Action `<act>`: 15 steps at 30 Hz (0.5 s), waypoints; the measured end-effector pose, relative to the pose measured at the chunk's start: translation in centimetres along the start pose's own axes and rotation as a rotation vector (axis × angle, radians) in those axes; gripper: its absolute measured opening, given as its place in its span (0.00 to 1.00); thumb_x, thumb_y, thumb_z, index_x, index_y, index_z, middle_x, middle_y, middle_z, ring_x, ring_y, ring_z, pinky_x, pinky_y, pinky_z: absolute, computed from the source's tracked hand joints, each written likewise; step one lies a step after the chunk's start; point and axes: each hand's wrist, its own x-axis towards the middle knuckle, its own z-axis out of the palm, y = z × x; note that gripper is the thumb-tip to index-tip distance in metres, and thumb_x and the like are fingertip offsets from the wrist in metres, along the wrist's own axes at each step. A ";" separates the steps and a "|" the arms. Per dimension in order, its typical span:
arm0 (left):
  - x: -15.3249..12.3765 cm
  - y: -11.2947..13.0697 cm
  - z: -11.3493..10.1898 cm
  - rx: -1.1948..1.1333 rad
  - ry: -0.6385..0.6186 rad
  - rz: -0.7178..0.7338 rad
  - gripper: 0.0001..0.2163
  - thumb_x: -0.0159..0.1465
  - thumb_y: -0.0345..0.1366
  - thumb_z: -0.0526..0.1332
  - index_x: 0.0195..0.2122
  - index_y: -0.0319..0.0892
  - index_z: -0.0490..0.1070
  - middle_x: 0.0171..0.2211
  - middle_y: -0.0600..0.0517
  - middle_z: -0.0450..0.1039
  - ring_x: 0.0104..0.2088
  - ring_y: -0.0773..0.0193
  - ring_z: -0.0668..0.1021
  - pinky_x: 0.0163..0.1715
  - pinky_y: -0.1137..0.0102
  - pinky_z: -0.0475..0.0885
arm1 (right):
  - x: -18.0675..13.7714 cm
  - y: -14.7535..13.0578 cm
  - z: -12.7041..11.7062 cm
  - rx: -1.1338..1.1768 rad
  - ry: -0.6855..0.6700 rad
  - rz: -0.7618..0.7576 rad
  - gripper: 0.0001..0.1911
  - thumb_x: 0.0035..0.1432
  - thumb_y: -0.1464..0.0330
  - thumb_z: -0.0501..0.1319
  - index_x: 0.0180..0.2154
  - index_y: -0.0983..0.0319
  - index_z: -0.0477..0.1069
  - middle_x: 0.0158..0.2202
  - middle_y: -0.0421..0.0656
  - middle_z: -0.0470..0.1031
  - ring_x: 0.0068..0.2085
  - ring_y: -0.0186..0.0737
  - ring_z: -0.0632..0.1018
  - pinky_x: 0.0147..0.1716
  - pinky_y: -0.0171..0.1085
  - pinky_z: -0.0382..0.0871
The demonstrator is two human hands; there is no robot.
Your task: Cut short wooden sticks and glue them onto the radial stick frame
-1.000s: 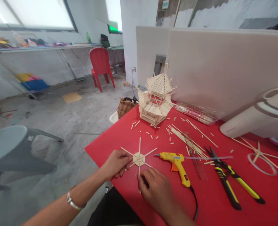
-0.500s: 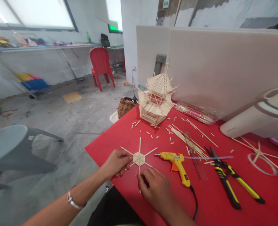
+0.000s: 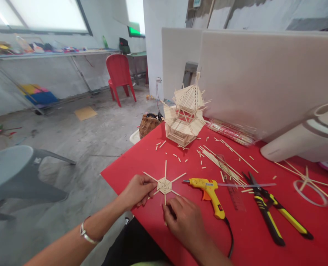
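Observation:
A six-spoked frame of thin wooden sticks (image 3: 164, 186), with a hexagonal web at its middle, lies on the red tabletop. My left hand (image 3: 138, 190) pinches it at its left side, thumb and forefinger together by a spoke. At the near spoke, my right hand (image 3: 182, 216) has its fingers curled and closed; a stick end shows below them. Just right of the frame lies a yellow hot glue gun (image 3: 208, 188), its nozzle pointing at the web. Behind the frame stands a pagoda model made of sticks (image 3: 184, 118).
Pliers with black and yellow handles (image 3: 269, 207) lie to the right, beside a clear ruler (image 3: 232, 190) and loose sticks (image 3: 217, 162). Further right are a clear ring (image 3: 309, 197) and a large pale tumbler (image 3: 299, 136). The red table's (image 3: 125, 168) left edge runs near my left hand.
The view has shifted very slightly. Both hands and the stick frame keep the same places on the table.

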 end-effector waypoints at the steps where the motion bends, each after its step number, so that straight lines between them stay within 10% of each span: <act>1: 0.0 0.1 0.0 0.000 0.000 0.002 0.15 0.54 0.49 0.61 0.25 0.40 0.68 0.15 0.58 0.67 0.08 0.75 0.63 0.07 0.79 0.51 | 0.0 0.0 0.0 -0.001 0.001 0.001 0.12 0.64 0.69 0.56 0.26 0.59 0.65 0.23 0.38 0.68 0.27 0.36 0.69 0.29 0.38 0.52; 15: 0.0 -0.2 0.0 -0.006 -0.007 -0.004 0.14 0.55 0.47 0.61 0.25 0.40 0.68 0.15 0.59 0.67 0.08 0.75 0.63 0.07 0.79 0.52 | 0.0 0.0 -0.2 0.001 -0.009 0.005 0.12 0.64 0.68 0.55 0.26 0.59 0.65 0.23 0.39 0.68 0.27 0.36 0.69 0.29 0.37 0.53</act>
